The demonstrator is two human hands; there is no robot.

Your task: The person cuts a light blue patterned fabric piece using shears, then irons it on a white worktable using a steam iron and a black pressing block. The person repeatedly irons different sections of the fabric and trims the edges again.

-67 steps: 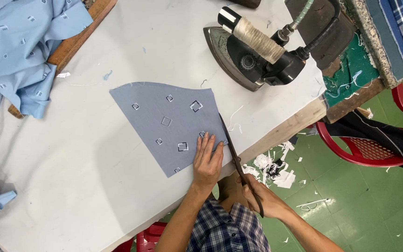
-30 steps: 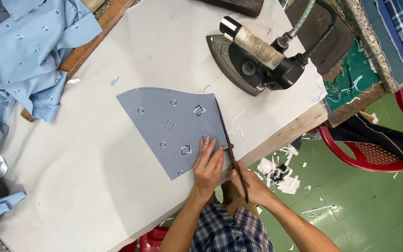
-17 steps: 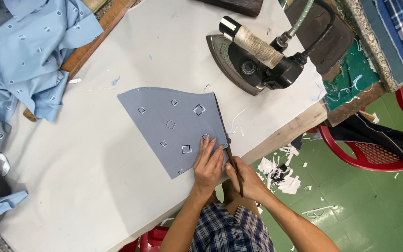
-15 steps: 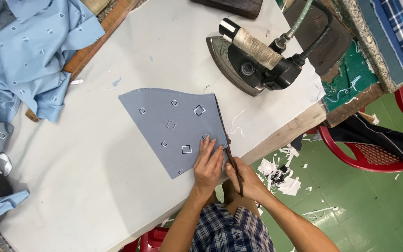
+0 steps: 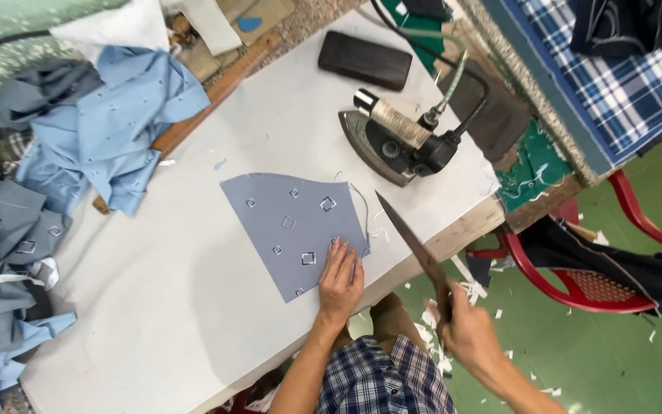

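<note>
A grey-blue fabric piece with small square prints lies flat on the white table. My left hand presses flat on its near right corner, fingers spread. My right hand is off the table edge to the right and grips the handles of long dark scissors. The blades point up and away, lifted clear of the fabric. A thin cut strip curls along the fabric's right edge.
A dark iron rests on the table's far right, a dark block behind it. Blue and grey garments pile up at the left. A red plastic chair with dark cloth stands on the green floor, scraps scattered around.
My right hand has pulled the scissors away from the fabric's right edge, out past the table. My left hand stays on the fabric. The view has shifted.
</note>
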